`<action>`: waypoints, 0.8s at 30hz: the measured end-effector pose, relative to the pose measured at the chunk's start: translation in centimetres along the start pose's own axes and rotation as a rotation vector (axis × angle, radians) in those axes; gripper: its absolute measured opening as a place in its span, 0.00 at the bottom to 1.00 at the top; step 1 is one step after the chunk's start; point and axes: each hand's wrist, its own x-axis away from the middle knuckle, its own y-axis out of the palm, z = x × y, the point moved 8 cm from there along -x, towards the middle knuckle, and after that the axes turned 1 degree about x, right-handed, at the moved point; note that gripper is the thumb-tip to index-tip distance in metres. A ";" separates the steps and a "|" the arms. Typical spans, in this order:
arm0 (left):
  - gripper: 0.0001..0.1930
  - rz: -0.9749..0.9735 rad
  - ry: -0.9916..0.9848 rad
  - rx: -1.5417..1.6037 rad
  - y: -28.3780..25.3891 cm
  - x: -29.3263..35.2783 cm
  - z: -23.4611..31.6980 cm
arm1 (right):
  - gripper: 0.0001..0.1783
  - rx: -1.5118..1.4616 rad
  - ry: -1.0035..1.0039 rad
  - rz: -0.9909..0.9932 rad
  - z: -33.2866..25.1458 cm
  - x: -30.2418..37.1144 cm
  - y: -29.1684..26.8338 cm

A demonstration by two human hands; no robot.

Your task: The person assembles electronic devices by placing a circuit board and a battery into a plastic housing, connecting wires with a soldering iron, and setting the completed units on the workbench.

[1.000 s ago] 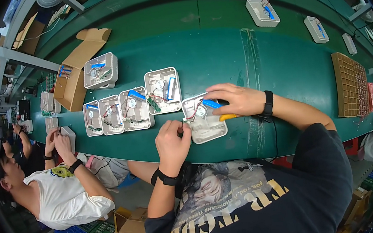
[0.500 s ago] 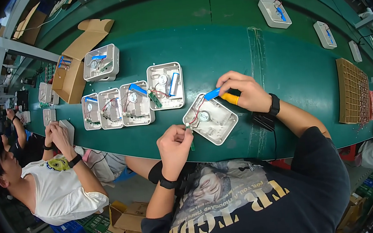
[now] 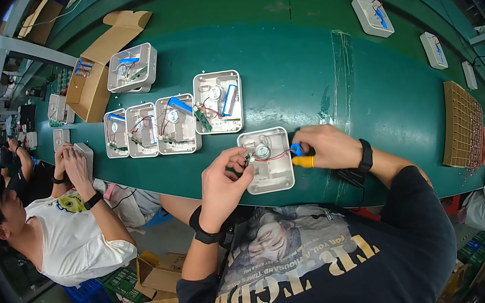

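A white square plastic housing (image 3: 282, 178) lies on the green bench just in front of me, with a round speaker (image 3: 262, 152) inside. My left hand (image 3: 221, 180) is at its left wall, its fingertips pinched on a small green circuit board (image 3: 248, 159), mostly hidden by the fingers. My right hand (image 3: 331, 149) is at the opposite wall, closed on a blue battery (image 3: 296, 150) seen nearly end-on. One of its fingers wears a yellow finger cover (image 3: 303, 161). Thin red and dark wires (image 3: 278, 156) stretch across the housing between board and battery.
Similar housings (image 3: 215, 76) with batteries and boards stand left and beyond; more sit far right. An open cardboard box (image 3: 86, 97) is at the left, a gridded cardboard tray (image 3: 460, 122) at the right. A black object (image 3: 350, 179) lies by my right wrist. A co-worker (image 3: 79, 228) sits to the left.
The housing has turned to sit nearly square to me. My right hand has come down toward me with the battery, drawing the wires across the housing; my left hand has shifted slightly upward.
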 end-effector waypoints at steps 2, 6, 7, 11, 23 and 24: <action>0.19 -0.023 0.047 -0.047 -0.4 -0.4 0.1 | 0.12 0.027 0.024 -0.083 -0.4 0.3 1.0; 0.21 -0.079 0.157 -0.167 -0.7 0.1 1.0 | 0.12 0.133 0.008 -0.204 -0.9 0.7 0.9; 0.21 -0.079 0.174 -0.192 -0.6 0.4 1.3 | 0.12 0.186 -0.065 -0.164 -1.3 0.6 -0.1; 0.20 -0.013 0.212 -0.199 -0.3 1.5 1.2 | 0.13 0.138 -0.464 0.048 -6.0 -2.1 -2.5; 0.14 0.140 0.165 -0.142 -0.9 1.3 -0.2 | 0.21 0.059 -0.415 -0.146 -7.8 -7.6 1.5; 0.13 0.160 0.183 -0.171 -1.0 1.1 0.0 | 0.21 0.050 -0.332 -0.157 -7.6 -7.8 1.7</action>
